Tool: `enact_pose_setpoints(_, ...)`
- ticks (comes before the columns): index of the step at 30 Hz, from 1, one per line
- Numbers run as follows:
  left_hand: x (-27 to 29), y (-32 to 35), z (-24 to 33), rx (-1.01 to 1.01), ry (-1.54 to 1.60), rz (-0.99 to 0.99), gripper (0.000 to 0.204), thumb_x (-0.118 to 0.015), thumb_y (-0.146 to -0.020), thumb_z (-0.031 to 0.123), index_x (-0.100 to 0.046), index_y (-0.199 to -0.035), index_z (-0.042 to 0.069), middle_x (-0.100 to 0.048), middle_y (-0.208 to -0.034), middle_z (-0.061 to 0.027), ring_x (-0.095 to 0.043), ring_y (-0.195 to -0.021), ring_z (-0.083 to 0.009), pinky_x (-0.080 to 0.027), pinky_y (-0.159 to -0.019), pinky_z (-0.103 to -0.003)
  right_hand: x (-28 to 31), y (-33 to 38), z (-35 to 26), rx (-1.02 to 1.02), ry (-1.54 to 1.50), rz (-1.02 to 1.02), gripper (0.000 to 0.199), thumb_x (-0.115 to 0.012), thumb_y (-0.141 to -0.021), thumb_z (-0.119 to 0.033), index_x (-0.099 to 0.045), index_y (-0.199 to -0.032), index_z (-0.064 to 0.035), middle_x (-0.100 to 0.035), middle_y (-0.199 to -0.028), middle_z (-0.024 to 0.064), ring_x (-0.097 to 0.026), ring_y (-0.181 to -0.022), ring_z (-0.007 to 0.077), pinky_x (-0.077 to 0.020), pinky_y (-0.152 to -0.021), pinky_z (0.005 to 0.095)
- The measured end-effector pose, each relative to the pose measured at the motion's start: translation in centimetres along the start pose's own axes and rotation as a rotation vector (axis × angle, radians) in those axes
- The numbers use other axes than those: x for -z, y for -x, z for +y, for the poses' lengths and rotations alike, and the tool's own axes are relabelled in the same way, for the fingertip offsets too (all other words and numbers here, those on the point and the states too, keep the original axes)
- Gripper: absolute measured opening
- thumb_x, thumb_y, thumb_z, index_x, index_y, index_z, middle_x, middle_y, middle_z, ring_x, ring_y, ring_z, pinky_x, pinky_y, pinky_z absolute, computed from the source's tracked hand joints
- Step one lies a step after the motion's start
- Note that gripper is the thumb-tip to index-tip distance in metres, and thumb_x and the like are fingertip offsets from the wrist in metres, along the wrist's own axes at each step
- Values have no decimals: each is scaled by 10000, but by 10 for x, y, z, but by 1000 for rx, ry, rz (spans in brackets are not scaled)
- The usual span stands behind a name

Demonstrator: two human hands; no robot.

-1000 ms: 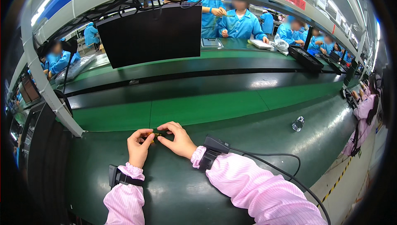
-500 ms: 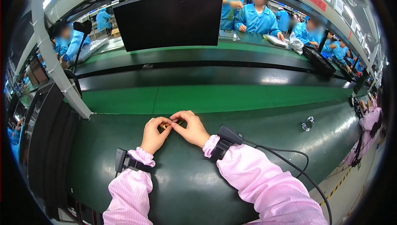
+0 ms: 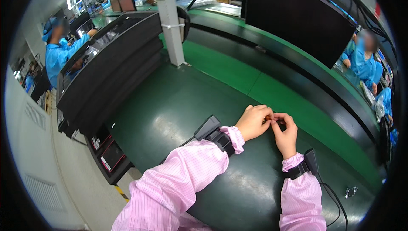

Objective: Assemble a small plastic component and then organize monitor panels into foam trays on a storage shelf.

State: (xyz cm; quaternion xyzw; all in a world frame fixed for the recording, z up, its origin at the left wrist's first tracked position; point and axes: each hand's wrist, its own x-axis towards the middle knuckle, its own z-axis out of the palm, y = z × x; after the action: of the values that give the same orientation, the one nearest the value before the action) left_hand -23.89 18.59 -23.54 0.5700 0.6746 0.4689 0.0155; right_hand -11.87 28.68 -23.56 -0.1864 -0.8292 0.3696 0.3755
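My left hand and my right hand meet fingertip to fingertip just above the dark green worktop, near its far edge. Both are closed in a pinch around something tiny. Little of it shows between the fingers; a glint of gold was visible there a moment earlier, but its kind is too small to tell. A small shiny, clear or silvery piece lies on the worktop to the right of my right forearm, out of reach of either hand's fingers.
A stack of black trays stands at the left. A pale post rises at the worktop's far left corner. Beyond the green strip hangs a black monitor. Cables trail from the black wrist devices. Co-workers in blue sit farther off.
My view has swung left and tilted, so the tray stack shows more and my hands sit farther right in the picture. The fingertips still meet in a pinch.
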Motion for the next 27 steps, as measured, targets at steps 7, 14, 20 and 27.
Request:
enact_pose_setpoints(7, 0, 2, 2, -12, -45, 5, 66, -627, -761, 110, -593, -816, 95, -563, -759, -33, -560, -793, -228, -368, -708, -351, 1, 4, -20, 155, 345, 91, 289, -628, -754, -72, -577, -1035, -36, -574, -1061, 124, -498, -1045, 308, -346, -951, 400)
enact_pose_setpoints(14, 0, 5, 6, 23, -16, -50, 80, -627, -760, 134, -593, -825, 103, -544, -732, -8, -542, -771, -199, -355, -708, -338, 4, 8, -18, 64, 307, 8, 231, -614, -793, -83, -585, -1012, -19, -597, -1055, 130, -527, -1051, 305, -365, -951, 391)
enact_pose_setpoints(20, 0, 6, 5, -12, -81, -112, 116, -615, -745, 181, -599, -797, 79, -576, -828, -45, -528, -890, -242, -368, -782, -369, 7, 14, -13, 148, 355, 0, 463, -589, -841, -147, -478, -1277, -35, -499, -1263, 166, -438, -1180, 332, -322, -1015, 415)
enact_pose_setpoints(27, 3, 28, 29, -103, -16, 309, 247, -568, -858, 177, -575, -1082, 75, -564, -1053, -89, -524, -984, -220, -398, -858, -353, 28, 43, -47, 361, 721, 31, 596, -649, -804, -225, -433, -1360, -215, -342, -1409, 167, -293, -1305, 374, -202, -1077, 541)
